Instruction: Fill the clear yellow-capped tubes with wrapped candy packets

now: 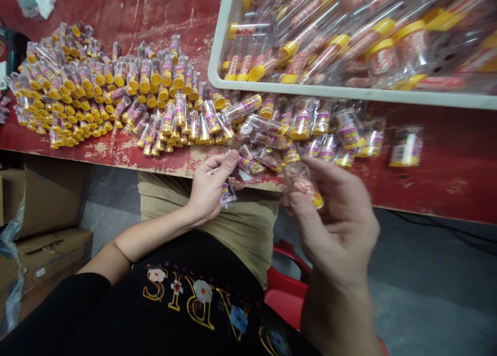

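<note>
My right hand [334,221] pinches a small clear tube [303,184] with a yellow cap and red-and-white contents. The tube is tilted, its cap toward the lower right. At the table's front edge, my left hand [212,187] is closed on printed plastic sleeves [227,194] with purple and dark print; how many it holds I cannot tell. Just beyond both hands lies a loose heap of wrapped tubes [267,125] with yellow caps and purple labels. The two hands are apart.
A white crate [334,93] of unwrapped tubes stands at the back right. Wrapped tubes [77,91] are piled up at the left of the red table [458,174]. Cardboard boxes [50,195] stand at lower left; a red chair [285,288] is beneath me.
</note>
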Demonstrator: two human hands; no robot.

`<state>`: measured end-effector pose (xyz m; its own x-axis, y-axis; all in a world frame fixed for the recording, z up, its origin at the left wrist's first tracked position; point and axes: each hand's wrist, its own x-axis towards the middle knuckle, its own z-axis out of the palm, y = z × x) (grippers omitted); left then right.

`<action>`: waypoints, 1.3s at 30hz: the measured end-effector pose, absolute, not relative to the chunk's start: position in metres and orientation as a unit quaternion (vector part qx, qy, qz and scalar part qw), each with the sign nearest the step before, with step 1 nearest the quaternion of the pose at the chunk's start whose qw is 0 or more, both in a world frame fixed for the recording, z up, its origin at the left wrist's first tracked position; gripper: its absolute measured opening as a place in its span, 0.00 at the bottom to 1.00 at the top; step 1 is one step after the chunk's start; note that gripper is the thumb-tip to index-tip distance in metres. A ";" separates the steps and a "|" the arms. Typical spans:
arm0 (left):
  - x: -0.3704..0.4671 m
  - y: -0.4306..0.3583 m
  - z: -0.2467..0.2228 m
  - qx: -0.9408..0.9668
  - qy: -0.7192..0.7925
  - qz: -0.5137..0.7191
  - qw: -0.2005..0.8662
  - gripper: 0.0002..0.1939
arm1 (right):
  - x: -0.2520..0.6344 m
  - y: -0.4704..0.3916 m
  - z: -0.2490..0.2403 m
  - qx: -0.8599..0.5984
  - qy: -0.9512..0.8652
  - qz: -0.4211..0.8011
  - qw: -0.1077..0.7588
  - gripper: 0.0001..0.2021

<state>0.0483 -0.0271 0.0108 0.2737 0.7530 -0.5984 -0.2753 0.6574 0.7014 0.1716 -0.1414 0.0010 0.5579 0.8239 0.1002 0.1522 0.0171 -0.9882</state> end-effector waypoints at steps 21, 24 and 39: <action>0.043 -0.027 0.017 0.294 0.402 0.253 0.829 0.34 | 0.166 -0.163 0.001 -0.656 -0.544 0.146 0.502 0.33; 0.041 -0.029 0.016 0.306 0.387 0.218 0.842 0.34 | 0.157 -0.162 -0.004 -0.661 -0.488 0.092 0.562 0.32; 0.038 -0.044 0.015 0.344 0.367 0.196 0.842 0.41 | 0.147 -0.153 -0.004 -0.702 -0.397 0.039 0.590 0.13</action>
